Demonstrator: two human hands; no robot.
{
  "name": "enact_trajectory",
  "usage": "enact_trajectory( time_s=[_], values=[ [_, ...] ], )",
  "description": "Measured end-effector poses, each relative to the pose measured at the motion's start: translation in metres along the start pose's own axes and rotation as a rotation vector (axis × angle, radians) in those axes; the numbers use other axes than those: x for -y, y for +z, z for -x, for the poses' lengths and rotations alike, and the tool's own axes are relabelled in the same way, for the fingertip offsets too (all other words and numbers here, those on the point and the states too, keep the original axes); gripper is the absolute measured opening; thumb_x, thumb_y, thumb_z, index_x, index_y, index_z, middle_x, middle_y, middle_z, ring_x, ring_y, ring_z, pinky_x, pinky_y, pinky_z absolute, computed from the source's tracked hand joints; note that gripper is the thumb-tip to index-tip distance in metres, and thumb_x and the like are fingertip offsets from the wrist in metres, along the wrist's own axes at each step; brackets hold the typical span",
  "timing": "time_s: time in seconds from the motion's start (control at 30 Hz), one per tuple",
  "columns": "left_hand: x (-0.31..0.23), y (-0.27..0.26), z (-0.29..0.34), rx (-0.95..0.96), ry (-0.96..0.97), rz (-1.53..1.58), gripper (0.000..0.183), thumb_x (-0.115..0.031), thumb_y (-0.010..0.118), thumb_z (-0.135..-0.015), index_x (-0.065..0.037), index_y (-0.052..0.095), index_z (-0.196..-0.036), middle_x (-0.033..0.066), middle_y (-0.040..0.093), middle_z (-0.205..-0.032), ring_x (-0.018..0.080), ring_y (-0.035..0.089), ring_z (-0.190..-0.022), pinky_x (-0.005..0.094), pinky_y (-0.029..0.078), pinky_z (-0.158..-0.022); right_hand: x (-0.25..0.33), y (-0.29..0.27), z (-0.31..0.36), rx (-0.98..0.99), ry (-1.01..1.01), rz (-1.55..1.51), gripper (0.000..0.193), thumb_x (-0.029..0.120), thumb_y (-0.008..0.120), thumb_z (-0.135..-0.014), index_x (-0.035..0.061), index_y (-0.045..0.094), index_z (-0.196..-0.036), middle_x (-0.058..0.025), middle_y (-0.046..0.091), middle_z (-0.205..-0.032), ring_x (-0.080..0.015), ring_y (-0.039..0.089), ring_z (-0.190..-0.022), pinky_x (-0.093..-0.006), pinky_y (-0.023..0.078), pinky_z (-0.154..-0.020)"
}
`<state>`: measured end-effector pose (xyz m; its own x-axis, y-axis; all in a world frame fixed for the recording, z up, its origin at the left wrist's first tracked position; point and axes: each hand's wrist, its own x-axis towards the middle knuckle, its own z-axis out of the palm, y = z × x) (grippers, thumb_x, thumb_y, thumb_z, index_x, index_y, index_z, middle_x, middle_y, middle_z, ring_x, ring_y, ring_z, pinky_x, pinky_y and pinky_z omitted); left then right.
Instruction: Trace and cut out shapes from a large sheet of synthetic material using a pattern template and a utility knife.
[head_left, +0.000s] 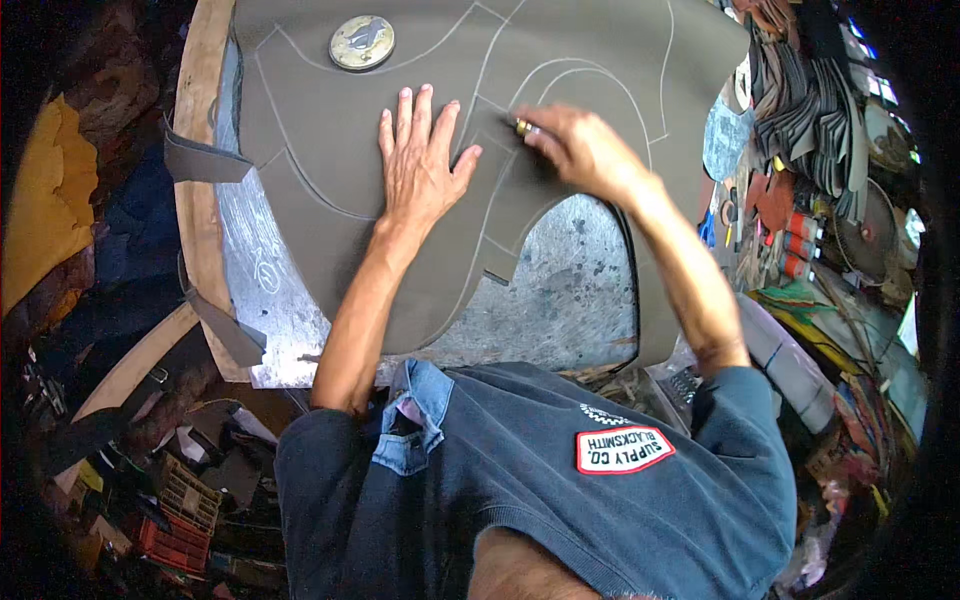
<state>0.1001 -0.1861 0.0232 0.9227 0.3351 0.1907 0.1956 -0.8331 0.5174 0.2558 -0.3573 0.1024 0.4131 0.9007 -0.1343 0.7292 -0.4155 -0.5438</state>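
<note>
A large dark grey-brown sheet (330, 120), leather-like and marked with pale curved and straight pattern lines, covers most of the worktable. My left hand (418, 170) presses flat on it near the middle, fingers spread. To its right, my right hand (592, 152) is closed around a small tool (524, 127) with a brass-coloured end, held low over the drawn lines. Motion blurs this hand, and the tool's tip is hard to make out. A round tin (362, 43) with a bird picture rests on the sheet's far part. Curved pieces are cut out of the sheet's near edge.
Scratched grey metal (560, 275) shows through the cut-out, with a wooden edge (205, 240) along the left. Offcut strips (207, 160) hang over that edge. Stacked dark pieces (825, 125) and assorted tools crowd the right. Crates (180, 520) and scraps lie at lower left.
</note>
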Motion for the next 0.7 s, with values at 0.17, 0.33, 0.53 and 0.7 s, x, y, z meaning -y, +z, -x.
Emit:
enact_trajectory(
  time_s=[0.17, 0.33, 0.53, 0.7],
  values=[
    [0.007, 0.003, -0.015, 0.034, 0.099, 0.092, 0.047, -0.028, 0.067, -0.085, -0.011, 0.058, -0.128, 0.0186, 0.035, -0.153, 0.0386, 0.025, -0.145, 0.056, 0.017, -0.116, 0.022, 0.039, 0.022, -0.153, 0.153, -0.067, 0.03, 0.013, 0.061, -0.092, 0.0088, 0.065, -0.121, -0.0157, 0.066, -0.098, -0.0364, 0.065, -0.089, -0.0436, 0.054, -0.077],
    [0.011, 0.01, -0.023, 0.089, 0.128, 0.124, 0.04, -0.027, 0.067, -0.085, -0.016, 0.061, -0.123, 0.0165, 0.035, -0.154, 0.0379, 0.024, -0.146, 0.0554, 0.015, -0.117, 0.021, 0.047, 0.015, -0.169, 0.123, 0.006, 0.029, 0.015, 0.061, -0.092, 0.0102, 0.067, -0.119, -0.0135, 0.066, -0.097, -0.0352, 0.066, -0.086, -0.0437, 0.055, -0.076],
    [0.01, 0.018, -0.024, 0.086, 0.138, 0.068, 0.023, -0.024, 0.063, -0.087, -0.02, 0.068, -0.108, 0.0134, 0.037, -0.153, 0.0376, 0.026, -0.145, 0.0563, 0.015, -0.117, 0.022, 0.05, 0.016, -0.151, 0.158, 0.077, 0.028, 0.017, 0.061, -0.092, 0.0115, 0.067, -0.119, -0.013, 0.065, -0.094, -0.0359, 0.066, -0.083, -0.0448, 0.056, -0.074],
    [0.008, 0.022, -0.026, 0.05, 0.135, 0.008, 0.018, -0.023, 0.062, -0.086, -0.02, 0.069, -0.103, 0.0127, 0.04, -0.151, 0.0375, 0.029, -0.144, 0.0565, 0.017, -0.117, 0.023, 0.043, 0.039, -0.145, 0.194, 0.054, 0.027, 0.015, 0.058, -0.091, 0.0086, 0.068, -0.116, -0.018, 0.065, -0.095, -0.0395, 0.067, -0.082, -0.0482, 0.055, -0.074]
  ],
)
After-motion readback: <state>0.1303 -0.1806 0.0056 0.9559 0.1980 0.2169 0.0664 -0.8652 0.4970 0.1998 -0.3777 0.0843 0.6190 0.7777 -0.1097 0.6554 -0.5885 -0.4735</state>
